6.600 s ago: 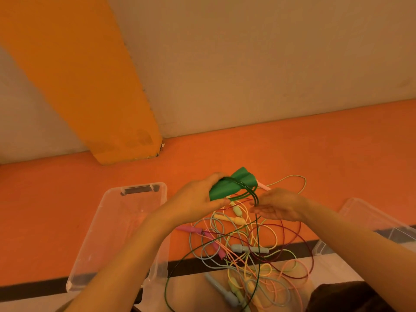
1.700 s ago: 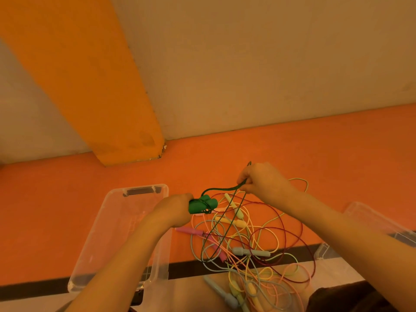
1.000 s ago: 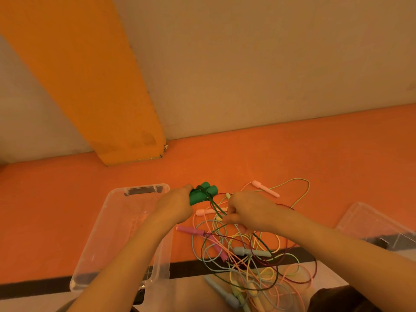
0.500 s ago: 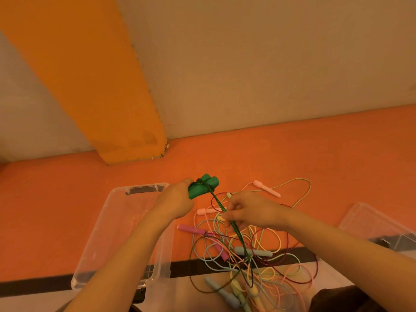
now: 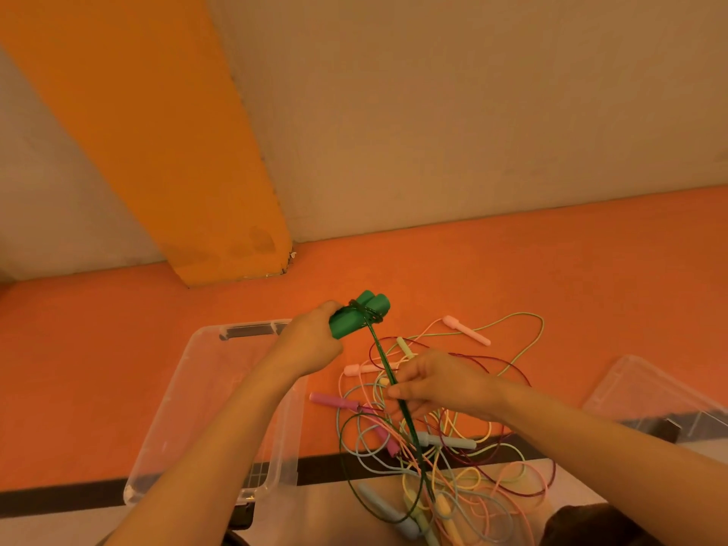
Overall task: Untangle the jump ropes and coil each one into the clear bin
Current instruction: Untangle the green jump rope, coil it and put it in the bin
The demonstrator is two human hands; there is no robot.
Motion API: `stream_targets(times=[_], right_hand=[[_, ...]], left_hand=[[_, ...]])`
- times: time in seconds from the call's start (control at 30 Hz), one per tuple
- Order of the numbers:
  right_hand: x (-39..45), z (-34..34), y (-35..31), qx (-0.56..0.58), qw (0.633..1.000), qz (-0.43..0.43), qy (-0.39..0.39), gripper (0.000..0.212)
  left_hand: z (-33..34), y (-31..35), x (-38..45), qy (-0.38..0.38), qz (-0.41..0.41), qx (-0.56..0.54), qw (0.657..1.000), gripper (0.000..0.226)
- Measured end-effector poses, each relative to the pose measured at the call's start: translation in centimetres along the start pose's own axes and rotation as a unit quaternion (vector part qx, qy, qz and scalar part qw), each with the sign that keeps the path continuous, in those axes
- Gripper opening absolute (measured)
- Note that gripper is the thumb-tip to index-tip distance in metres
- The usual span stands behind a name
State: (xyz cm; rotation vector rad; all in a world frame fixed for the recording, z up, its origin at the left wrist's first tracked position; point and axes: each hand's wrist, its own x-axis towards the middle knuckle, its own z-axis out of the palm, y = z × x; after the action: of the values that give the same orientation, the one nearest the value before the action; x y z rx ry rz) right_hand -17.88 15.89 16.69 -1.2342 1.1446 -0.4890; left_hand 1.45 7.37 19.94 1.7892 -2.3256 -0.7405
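I see the orange floor (image 5: 512, 269) carrying everything, with a black stripe near its close edge. The clear bin (image 5: 189, 407), thin glossy plastic with rounded corners, lies at the left, and it looks empty. Just right of it is the tangle of jump ropes (image 5: 453, 459): thin smooth cords in pastel and maroon, with small stick-shaped handles, all crossing each other.

I judge the step to be winding the green rope. My left hand (image 5: 311, 348) is closed around the two matte green handles (image 5: 360, 319), held above the floor beside the far right corner of the bin; some turns of cord already circle them. My right hand (image 5: 437, 384) pinches the dark green cord (image 5: 380, 348), taut between both hands. The next move should carry the cord around the handles again, drawing the loose end out of the tangle without snagging.
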Motion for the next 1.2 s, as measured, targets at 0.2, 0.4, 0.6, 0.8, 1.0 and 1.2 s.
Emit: stream_targets(times=[0.2, 0.4, 0.6, 0.8, 1.0, 1.2], right_hand=[[0.6, -0.3, 0.5, -0.089, 0.994, -0.040, 0.039, 0.035], [0.9, -1.2, 1.5, 0.055, 0.997, 0.044, 0.010, 0.013], [1.0, -2.5, 1.6, 0.120, 0.988, 0.071, 0.060, 0.017], [1.3, -3.0, 1.7, 0.168, 0.982, 0.069, 0.062, 0.013], [1.6, -2.7, 2.0, 0.189, 0.978, 0.081, 0.027, 0.015], [2.0, -2.7, 2.0, 0.264, 0.955, 0.122, 0.051, 0.015]], left_hand=[[-0.1, 0.2, -0.2, -0.020, 0.002, -0.034, 0.999, 0.059], [-0.6, 0.5, -0.4, -0.027, 0.009, -0.062, 0.998, 0.060], [-0.8, 0.6, -0.4, -0.026, 0.014, -0.107, 0.994, 0.060], [-0.8, 0.6, -0.2, -0.039, -0.007, -0.217, 0.975, 0.061], [-1.3, 0.2, -0.1, -0.044, -0.013, -0.302, 0.952, 0.059], [-1.4, 0.1, -0.2, -0.075, -0.004, -0.299, 0.951, 0.058]])
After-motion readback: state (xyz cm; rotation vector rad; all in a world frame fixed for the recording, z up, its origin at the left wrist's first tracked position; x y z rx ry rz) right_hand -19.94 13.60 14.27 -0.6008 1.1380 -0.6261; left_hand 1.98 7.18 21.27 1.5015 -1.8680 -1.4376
